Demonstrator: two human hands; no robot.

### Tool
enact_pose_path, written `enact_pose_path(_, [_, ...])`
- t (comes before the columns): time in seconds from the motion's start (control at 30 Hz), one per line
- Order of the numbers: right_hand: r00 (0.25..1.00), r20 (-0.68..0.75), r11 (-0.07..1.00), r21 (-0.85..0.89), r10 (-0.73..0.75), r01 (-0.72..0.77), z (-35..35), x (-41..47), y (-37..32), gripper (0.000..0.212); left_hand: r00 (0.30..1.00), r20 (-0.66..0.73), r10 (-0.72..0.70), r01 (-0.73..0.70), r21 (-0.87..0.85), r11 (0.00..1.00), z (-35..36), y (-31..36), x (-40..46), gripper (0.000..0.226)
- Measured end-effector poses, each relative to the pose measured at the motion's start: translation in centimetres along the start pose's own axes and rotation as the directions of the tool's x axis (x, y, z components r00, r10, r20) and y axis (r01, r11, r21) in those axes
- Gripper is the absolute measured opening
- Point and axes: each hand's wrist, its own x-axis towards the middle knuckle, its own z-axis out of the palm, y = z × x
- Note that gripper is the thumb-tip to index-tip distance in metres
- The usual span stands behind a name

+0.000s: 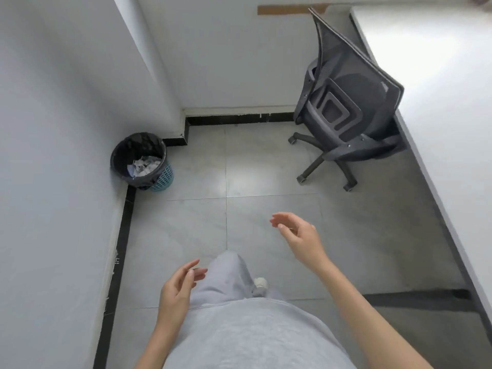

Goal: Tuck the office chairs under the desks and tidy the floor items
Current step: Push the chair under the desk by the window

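Observation:
A grey mesh office chair [351, 102] stands on its wheeled base at the far right, its seat pushed in against the white desk [447, 107], its backrest facing me. A blue bin [142, 162] with a black liner and crumpled paper sits in the left corner by the wall. My left hand [179, 284] hangs low in front of my body, fingers relaxed, holding nothing. My right hand [298, 235] is raised over the floor tiles, fingers loosely spread, empty, well short of the chair.
White walls close off the left and far sides, with a black skirting [117, 262] along the floor. The grey tiled floor [266, 169] lies between bin and chair. My grey-clad legs and one shoe [261, 283] show at the bottom.

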Motion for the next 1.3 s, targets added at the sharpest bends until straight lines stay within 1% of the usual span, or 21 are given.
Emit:
enact_pose_path(0.1, [0.999,0.034,0.999,-0.043,-0.027,0.029,-0.4,7.5,-1.8,0.024,0.999,-0.040,-0.037,0.035,-0.037,0.999,1.2,1.7,5.2,0.027])
enact_pose_path(0.2, [1.000,0.015,0.998,-0.064,-0.008,0.009,-0.6,14.1,-2.3,0.025,0.999,-0.023,-0.022,0.021,-0.033,0.999,2.5,4.5,12.5,0.027])
enact_pose_path(0.3, [0.997,-0.038,0.996,-0.063,0.067,-0.069,-1.1,18.9,-2.4,0.026,0.999,0.037,0.019,-0.018,-0.020,1.000,3.4,8.7,21.1,0.026])
enact_pose_path(0.37, [0.988,-0.085,0.990,-0.049,0.128,-0.132,-1.8,21.6,-2.7,0.030,0.991,0.104,0.081,-0.083,0.016,0.996,4.1,12.9,27.0,0.027])
enact_pose_path(0.43, [0.976,-0.130,0.983,-0.034,0.175,-0.180,-2.8,23.7,-3.1,0.037,0.969,0.194,0.151,-0.164,0.054,0.985,5.2,17.6,32.4,0.027])
enact_pose_path(0.53, [0.947,-0.218,0.971,-0.002,0.235,-0.241,-4.5,26.5,-4.3,0.040,0.917,0.328,0.225,-0.273,0.108,0.956,7.7,24.4,39.1,0.023])
enact_pose_path(0.63, [0.896,-0.343,0.960,0.102,0.281,-0.262,-6.3,29.5,-5.4,0.039,0.840,0.472,0.269,-0.373,0.141,0.917,11.7,29.8,44.4,0.021])
enact_pose_path(0.7, [0.859,-0.430,0.960,0.160,0.277,-0.230,-7.9,31.8,-6.8,0.037,0.771,0.567,0.291,-0.443,0.149,0.884,14.8,32.7,47.2,0.021])
enact_pose_path(0.77, [0.826,-0.516,0.971,0.180,0.228,-0.156,-10.1,34.4,-8.7,0.036,0.696,0.644,0.319,-0.529,0.159,0.834,18.2,35.5,49.4,0.021])
enact_pose_path(0.87, [0.757,-0.641,0.988,0.150,0.128,-0.039,-14.3,37.4,-11.6,0.035,0.564,0.731,0.384,-0.695,0.169,0.699,23.3,38.9,52.2,0.024])
enact_pose_path(0.93, [0.671,-0.740,0.999,0.041,0.045,-0.022,-17.2,38.5,-13.0,0.030,0.461,0.761,0.456,-0.810,0.151,0.567,26.4,40.9,53.6,0.032])
enact_pose_path(1.0, [0.594,-0.803,0.985,-0.140,-0.052,-0.103,-20.1,38.9,-13.3,0.030,0.310,0.789,0.531,-0.917,0.101,0.386,29.4,42.8,54.7,0.039])
enact_pose_path(1.03, [0.583,-0.807,0.955,-0.238,-0.094,-0.175,-21.5,39.0,-13.0,0.033,0.221,0.806,0.550,-0.957,0.071,0.281,30.9,43.6,55.3,0.039])
enact_pose_path(1.1, [0.612,-0.783,0.849,-0.395,-0.111,-0.351,-24.0,38.9,-11.9,0.037,0.062,0.846,0.530,-0.998,0.035,0.060,33.9,44.6,56.7,0.037])
enact_pose_path(1.13, [0.636,-0.768,0.786,-0.434,-0.069,-0.439,-24.9,38.8,-11.0,0.040,0.009,0.872,0.490,-0.999,0.030,-0.035,35.4,44.8,57.4,0.038])
enact_pose_path(1.17, [0.657,-0.754,0.730,-0.447,0.003,-0.517,-25.5,38.6,-10.2,0.044,-0.019,0.904,0.428,-0.993,0.031,-0.110,36.8,45.0,58.1,0.040])
enact_pose_path(1.2, [0.664,-0.741,0.683,-0.435,0.098,-0.586,-25.8,38.5,-9.5,0.050,-0.031,0.934,0.356,-0.986,0.030,-0.164,38.0,45.0,58.7,0.041])
enact_pose_path(1.23, [0.655,-0.735,0.642,-0.420,0.174,-0.642,-25.8,38.4,-8.9,0.057,-0.037,0.955,0.294,-0.979,0.024,-0.200,39.0,44.8,59.2,0.041])
enact_pose_path(1.27, [0.634,-0.745,0.609,-0.409,0.207,-0.679,-25.4,38.6,-8.5,0.065,-0.045,0.966,0.256,-0.974,0.015,-0.227,39.7,44.7,59.5,0.040])
enact_pose_path(1.3, [0.608,-0.766,0.588,-0.399,0.209,-0.704,-24.9,38.8,-8.3,0.070,-0.049,0.969,0.243,-0.970,0.012,-0.242,40.2,44.6,59.8,0.041])
